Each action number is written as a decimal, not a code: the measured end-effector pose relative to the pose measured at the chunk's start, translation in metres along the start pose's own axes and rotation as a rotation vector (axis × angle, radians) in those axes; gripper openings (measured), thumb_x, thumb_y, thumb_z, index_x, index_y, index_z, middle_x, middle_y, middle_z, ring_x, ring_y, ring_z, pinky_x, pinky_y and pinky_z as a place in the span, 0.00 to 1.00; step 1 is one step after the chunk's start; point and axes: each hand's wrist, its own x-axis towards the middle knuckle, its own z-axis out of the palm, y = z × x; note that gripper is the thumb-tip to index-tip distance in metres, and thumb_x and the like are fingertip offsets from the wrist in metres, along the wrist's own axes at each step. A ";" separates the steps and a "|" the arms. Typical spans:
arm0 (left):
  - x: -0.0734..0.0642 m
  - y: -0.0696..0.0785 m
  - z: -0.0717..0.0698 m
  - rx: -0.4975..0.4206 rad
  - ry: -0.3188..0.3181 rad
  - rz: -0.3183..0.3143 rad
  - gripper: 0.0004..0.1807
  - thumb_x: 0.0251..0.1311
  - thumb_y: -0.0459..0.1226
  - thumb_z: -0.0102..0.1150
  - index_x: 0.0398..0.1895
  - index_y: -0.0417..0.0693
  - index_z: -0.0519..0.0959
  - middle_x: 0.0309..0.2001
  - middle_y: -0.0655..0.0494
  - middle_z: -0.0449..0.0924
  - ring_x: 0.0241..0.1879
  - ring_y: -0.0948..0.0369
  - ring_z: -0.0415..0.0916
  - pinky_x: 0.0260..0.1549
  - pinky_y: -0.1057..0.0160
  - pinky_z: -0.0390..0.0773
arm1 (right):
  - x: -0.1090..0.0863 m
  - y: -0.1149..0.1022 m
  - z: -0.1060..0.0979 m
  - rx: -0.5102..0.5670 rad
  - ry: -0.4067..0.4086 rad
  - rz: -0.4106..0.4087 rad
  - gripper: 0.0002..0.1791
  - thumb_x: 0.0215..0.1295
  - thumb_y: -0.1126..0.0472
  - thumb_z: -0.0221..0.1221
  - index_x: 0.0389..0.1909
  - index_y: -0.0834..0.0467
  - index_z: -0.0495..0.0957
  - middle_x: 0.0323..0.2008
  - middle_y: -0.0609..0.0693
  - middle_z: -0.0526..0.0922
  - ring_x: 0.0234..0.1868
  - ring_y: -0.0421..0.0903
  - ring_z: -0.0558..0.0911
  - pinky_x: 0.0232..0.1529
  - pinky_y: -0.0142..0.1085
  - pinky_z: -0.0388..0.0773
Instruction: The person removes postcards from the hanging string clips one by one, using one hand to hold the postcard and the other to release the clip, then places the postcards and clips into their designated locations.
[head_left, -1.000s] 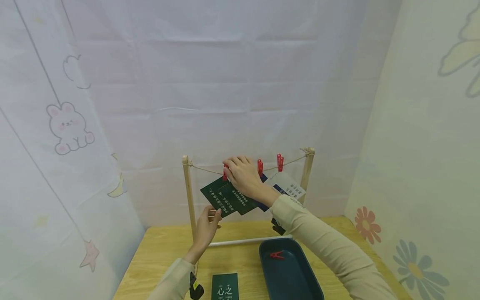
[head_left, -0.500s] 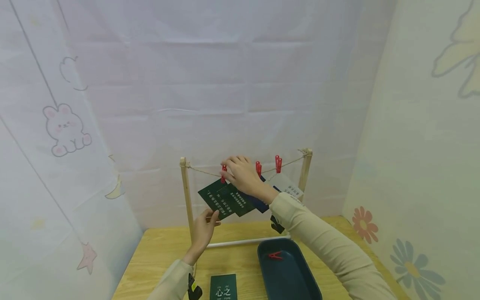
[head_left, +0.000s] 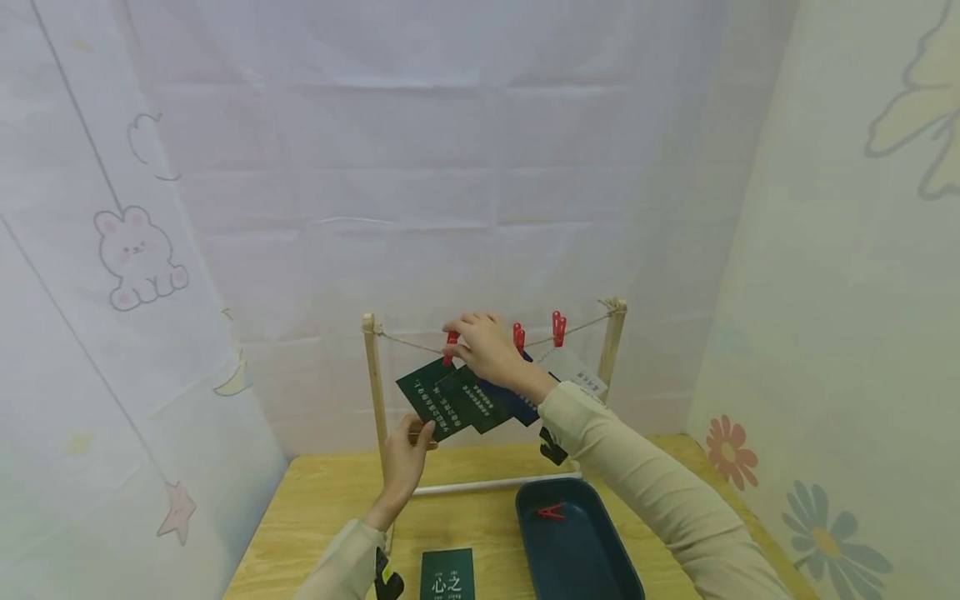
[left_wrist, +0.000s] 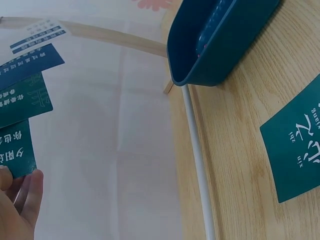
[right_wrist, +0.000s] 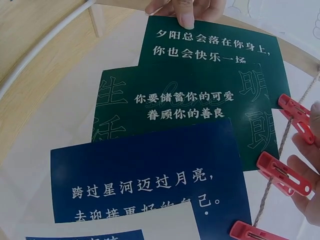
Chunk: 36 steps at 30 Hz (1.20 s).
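My left hand (head_left: 405, 458) pinches the lower corner of a dark green card (head_left: 427, 398) with white writing, thumb on its printed face. At the card's upper edge, on a twine line, my right hand (head_left: 491, 354) holds a red clothespin (right_wrist: 297, 117) between thumb and fingers. A second green card (right_wrist: 175, 105) overlaps the first, with another red clothespin (right_wrist: 284, 174) at its edge close to my right fingers. Beyond it hang a blue card (right_wrist: 145, 175) and a white card (head_left: 573, 367). My right hand hides part of the line in the head view.
The twine (head_left: 411, 342) runs between two wooden posts (head_left: 374, 383) joined by a white bar (head_left: 487, 484). A dark blue tray (head_left: 577, 546) with one red clothespin (head_left: 551, 511) inside stands front right. Another green card (head_left: 447, 575) lies on the wooden table (head_left: 300, 517).
Both hands stay almost in place on the card and the clothespin. The clothespin in my right fingers leans slightly more than before, and the head view has shifted a little.
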 end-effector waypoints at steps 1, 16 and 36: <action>-0.001 -0.001 0.000 0.012 0.002 -0.003 0.05 0.66 0.30 0.61 0.40 0.35 0.79 0.32 0.44 0.83 0.27 0.50 0.84 0.28 0.64 0.85 | 0.000 0.000 0.000 0.008 0.001 -0.005 0.18 0.68 0.57 0.63 0.54 0.60 0.80 0.51 0.55 0.82 0.56 0.55 0.77 0.64 0.52 0.64; -0.001 -0.004 0.000 0.018 0.014 0.006 0.03 0.63 0.28 0.62 0.38 0.35 0.79 0.30 0.44 0.83 0.25 0.51 0.83 0.26 0.66 0.84 | 0.001 -0.004 0.004 0.033 0.042 0.035 0.10 0.65 0.63 0.65 0.47 0.59 0.82 0.44 0.52 0.84 0.51 0.53 0.79 0.61 0.49 0.67; 0.002 -0.001 0.000 -0.004 0.013 -0.011 0.03 0.62 0.27 0.63 0.37 0.35 0.79 0.30 0.43 0.83 0.26 0.47 0.83 0.26 0.61 0.85 | 0.002 -0.006 0.010 0.247 0.251 0.043 0.10 0.53 0.79 0.61 0.29 0.62 0.84 0.28 0.51 0.82 0.31 0.46 0.79 0.34 0.39 0.79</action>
